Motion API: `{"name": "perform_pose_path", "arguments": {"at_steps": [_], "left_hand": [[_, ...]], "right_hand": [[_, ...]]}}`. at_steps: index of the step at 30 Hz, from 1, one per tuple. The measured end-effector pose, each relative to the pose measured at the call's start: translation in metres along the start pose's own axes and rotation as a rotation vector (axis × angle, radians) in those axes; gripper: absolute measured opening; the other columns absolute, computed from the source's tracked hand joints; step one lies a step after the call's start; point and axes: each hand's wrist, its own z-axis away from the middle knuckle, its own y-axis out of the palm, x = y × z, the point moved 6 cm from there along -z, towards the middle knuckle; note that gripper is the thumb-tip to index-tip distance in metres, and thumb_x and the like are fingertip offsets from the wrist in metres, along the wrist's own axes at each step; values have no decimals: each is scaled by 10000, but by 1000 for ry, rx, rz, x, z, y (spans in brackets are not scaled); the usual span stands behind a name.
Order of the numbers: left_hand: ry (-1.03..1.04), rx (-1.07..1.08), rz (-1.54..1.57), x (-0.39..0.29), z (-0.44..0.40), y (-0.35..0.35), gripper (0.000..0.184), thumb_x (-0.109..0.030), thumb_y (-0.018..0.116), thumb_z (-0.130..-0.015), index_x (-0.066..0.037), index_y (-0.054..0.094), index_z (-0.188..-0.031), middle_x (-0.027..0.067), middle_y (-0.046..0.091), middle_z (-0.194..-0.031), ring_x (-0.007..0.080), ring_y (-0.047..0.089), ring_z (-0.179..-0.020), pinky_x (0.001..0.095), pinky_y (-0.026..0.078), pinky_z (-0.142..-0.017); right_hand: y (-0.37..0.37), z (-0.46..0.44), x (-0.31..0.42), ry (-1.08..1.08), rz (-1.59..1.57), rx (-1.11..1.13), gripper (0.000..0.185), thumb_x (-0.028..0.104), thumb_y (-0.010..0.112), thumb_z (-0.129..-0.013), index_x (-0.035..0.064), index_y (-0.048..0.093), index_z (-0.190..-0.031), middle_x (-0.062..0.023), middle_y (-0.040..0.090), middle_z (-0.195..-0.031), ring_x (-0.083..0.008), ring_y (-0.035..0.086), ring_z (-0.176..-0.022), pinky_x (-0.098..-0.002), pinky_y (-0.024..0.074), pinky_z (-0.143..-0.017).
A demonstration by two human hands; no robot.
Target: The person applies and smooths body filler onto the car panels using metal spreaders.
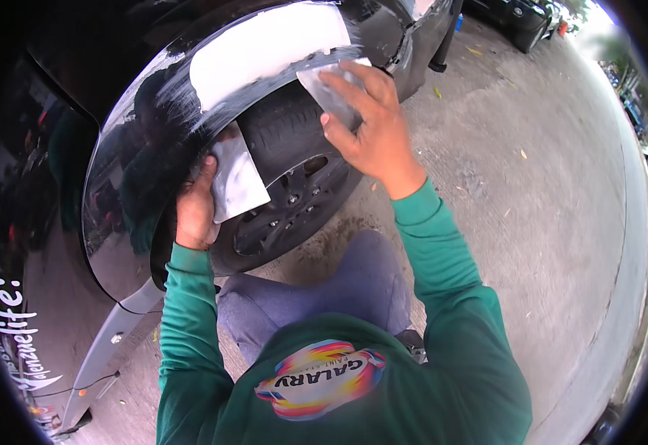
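My left hand (196, 204) grips a flat, shiny metal sheet (239, 178) by its left edge, thumb on top, in front of the tyre. My right hand (372, 122) holds a thin metal putty spreader (331, 90), its fingers spread over the upper face and the thumb at the lower edge. The spreader lies at the right end of the wheel arch, close under a smooth white patch of filler (268, 48) on the black fender (127, 159). Greyish scuff marks surround the patch. Whether the spreader touches the panel I cannot tell.
The black car wheel (294, 196) sits below the arch, just ahead of my bent knees (368, 274). A grey side sill (113, 337) runs along the left. Concrete pavement (531, 185) extends to the right, with another dark car (520, 22) parked at the far top.
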Motion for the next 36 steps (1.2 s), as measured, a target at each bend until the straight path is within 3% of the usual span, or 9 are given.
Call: {"name": "perform_pose_path", "arguments": {"at_steps": [2,6,12,24,34,36], "left_hand": [[23,23,-1,-1,-1,1,427,-259,639,-1201,-32,669,-1561,88,772,-1463,207,788,-1227,374,626,-1068],[12,58,-4,-1,-2,0,446,-232,622,-1204,-27,643,-1599,104,729,-1556,215,757,-1315,379,584,-1152],[13,54,-22,-1,-4,-2,442,-254,631,-1203,-31,653,-1584,91,749,-1517,213,765,-1293,371,610,-1101],[48,28,-1,1,-4,-5,417,-242,658,-1194,-49,671,-1564,72,758,-1472,197,769,-1232,365,617,-1072],[36,72,10,1,-6,-5,422,-232,658,-1191,-44,673,-1569,81,761,-1488,213,760,-1289,383,603,-1110],[15,69,13,4,-8,-8,419,-233,647,-1196,-46,672,-1570,81,762,-1487,216,763,-1284,382,602,-1115]], "right_hand": [[-6,9,2,27,-29,9,554,256,826,-916,190,796,-1466,-134,661,-1561,-416,591,-1421,-522,506,-1207],[-25,-15,-4,16,-69,-54,548,269,858,-888,184,804,-1427,-142,650,-1509,-435,583,-1388,-555,515,-1167],[-29,-73,-28,-1,-89,-120,454,300,818,-946,149,832,-1373,-139,750,-1354,-410,650,-1295,-504,521,-1155],[-9,-74,-33,-16,-14,-88,489,315,853,-915,168,827,-1382,-144,718,-1401,-428,607,-1343,-529,519,-1179],[-7,-6,-19,51,-20,-59,518,253,842,-898,169,811,-1409,-134,679,-1426,-435,592,-1335,-542,513,-1174],[-5,15,-22,100,-65,30,511,253,790,-953,160,794,-1455,-141,684,-1478,-409,610,-1374,-508,499,-1187]]}}
